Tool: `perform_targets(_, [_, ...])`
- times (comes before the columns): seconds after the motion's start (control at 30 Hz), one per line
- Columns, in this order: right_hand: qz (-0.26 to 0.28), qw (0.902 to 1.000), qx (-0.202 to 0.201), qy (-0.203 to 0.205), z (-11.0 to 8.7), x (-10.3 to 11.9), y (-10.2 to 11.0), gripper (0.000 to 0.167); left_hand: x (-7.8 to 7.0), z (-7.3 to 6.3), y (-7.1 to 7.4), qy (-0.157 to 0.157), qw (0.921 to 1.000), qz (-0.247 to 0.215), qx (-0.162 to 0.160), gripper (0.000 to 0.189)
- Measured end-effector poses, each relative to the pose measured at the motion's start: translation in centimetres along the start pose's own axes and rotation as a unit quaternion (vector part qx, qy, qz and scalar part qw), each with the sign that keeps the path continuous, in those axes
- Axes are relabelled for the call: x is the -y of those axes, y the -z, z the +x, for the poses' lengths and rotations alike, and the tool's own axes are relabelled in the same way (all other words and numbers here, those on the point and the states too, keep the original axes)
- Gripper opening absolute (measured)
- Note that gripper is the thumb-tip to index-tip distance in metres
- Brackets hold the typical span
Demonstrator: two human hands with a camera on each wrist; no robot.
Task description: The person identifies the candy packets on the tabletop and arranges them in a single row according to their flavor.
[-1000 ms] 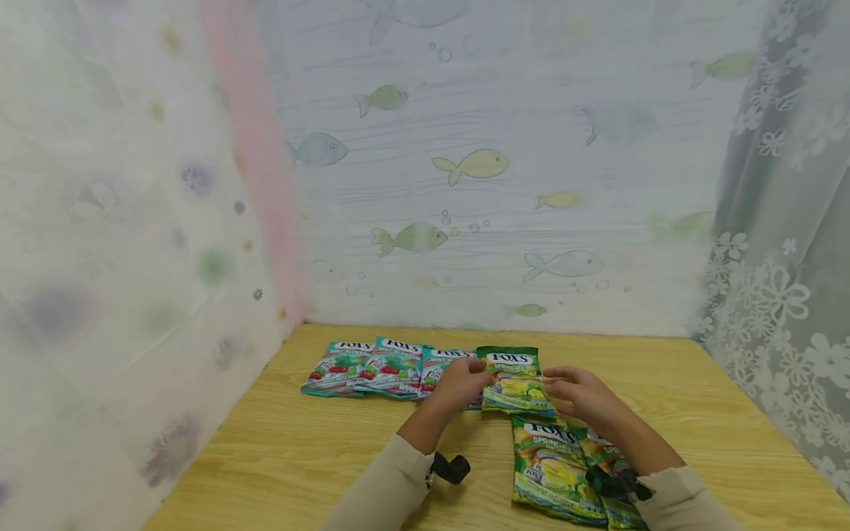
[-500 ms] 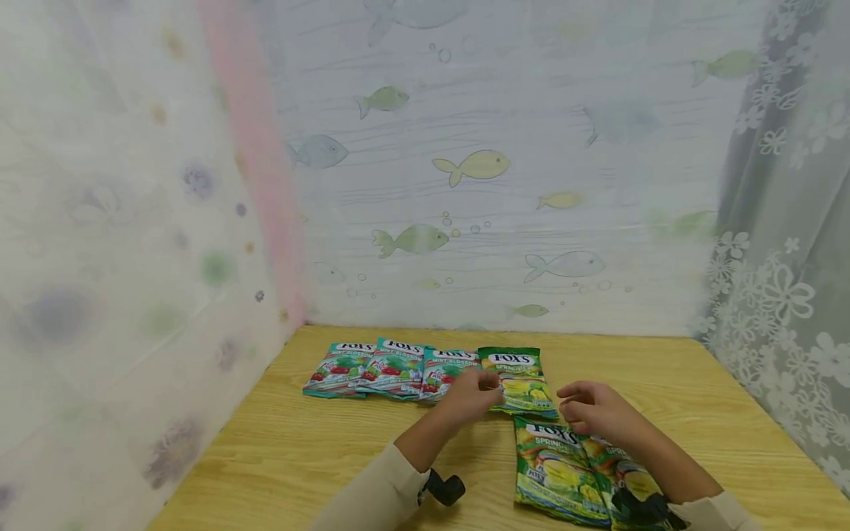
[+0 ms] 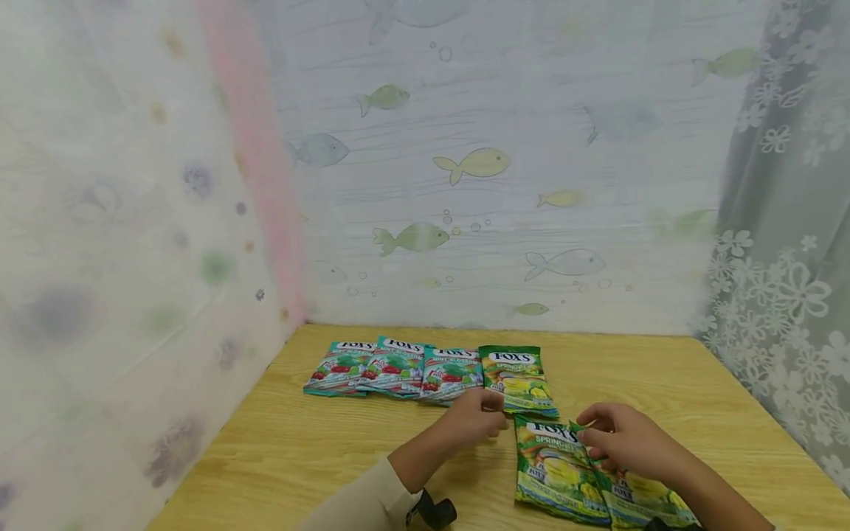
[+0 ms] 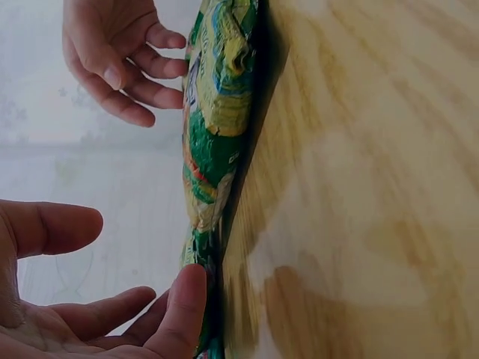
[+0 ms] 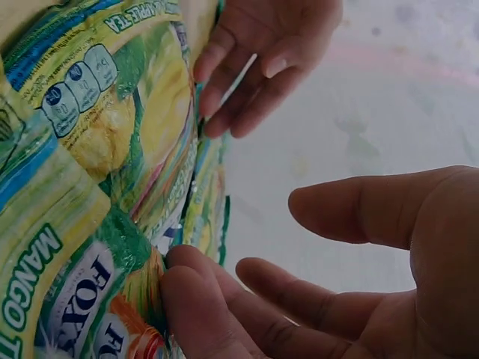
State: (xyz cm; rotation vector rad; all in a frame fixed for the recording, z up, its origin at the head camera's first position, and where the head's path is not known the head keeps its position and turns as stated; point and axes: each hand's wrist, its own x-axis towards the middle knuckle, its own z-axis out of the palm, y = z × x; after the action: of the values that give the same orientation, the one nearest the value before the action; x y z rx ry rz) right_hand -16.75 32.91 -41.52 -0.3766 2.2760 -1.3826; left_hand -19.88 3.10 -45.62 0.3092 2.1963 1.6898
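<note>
Loosely curved, two hands frame the green bags

Two green bags lie flat in the lower right of the head view: a left green bag (image 3: 558, 472) and, side by side with it, a right green bag (image 3: 640, 503), partly hidden by an arm. The right hand (image 3: 624, 439) is over the right one's upper edge, thumb well apart from the bent fingers, gripping nothing; its fingertips appear to touch that edge. The left hand (image 3: 474, 424) is near the centre, half spread and holding nothing, just below a third green bag (image 3: 521, 376); whether it touches any bag I cannot tell. Left of that bag, three teal bags (image 3: 393, 369) run in a row toward the table's (image 3: 285, 450) far left corner. A fish-print sheet (image 3: 478, 221) fills the upper middle, a flowered curtain (image 3: 797, 287) the right side.
</note>
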Motion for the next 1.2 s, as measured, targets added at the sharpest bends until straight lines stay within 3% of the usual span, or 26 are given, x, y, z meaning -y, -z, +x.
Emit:
perform_targets(0.17, [0.008,0.9999,0.007,-0.004,-0.1,-0.5,0.1,0.052,0.2,-0.5,-0.2,0.021,0.9996,-0.019,0.008,0.047])
perform_targets(0.37, [0.005,0.9999,0.009,-0.011,-0.1,-1.3,0.9,0.053,0.6,-0.9,-0.4,0.049,0.9950,-0.072,0.049,0.053])
perform_targets(0.6, [0.003,0.9997,0.017,-0.018,-0.2,-1.6,1.5,0.050,0.5,-1.4,-0.6,0.064,0.9908,-0.074,0.094,0.055])
perform_targets(0.73, [-0.053,0.9985,-0.011,-0.011,-0.4,-1.3,1.0,0.044,0.3,-1.5,-0.6,0.066,0.9891,-0.075,0.108,0.055])
perform_targets(0.87, [-0.134,0.9889,-0.061,-0.016,-0.5,-0.6,-0.1,0.039,0.2,-1.5,-0.5,0.064,0.9883,-0.071,0.119,0.053])
perform_targets(0.93, [-0.147,0.9860,-0.073,-0.027,-0.4,-0.3,-0.6,0.041,0.3,-1.5,-0.6,0.064,0.9879,-0.069,0.123,0.052])
perform_targets(1.07, [-0.151,0.9848,-0.070,-0.048,0.1,-0.2,-1.3,0.050,0.6,-1.4,-0.7,0.064,0.9873,-0.064,0.130,0.051])
perform_targets(1.2, [-0.146,0.9876,-0.044,-0.036,0.4,-0.3,-1.5,0.053,0.8,-1.4,-0.7,0.063,0.9864,-0.064,0.138,0.046])
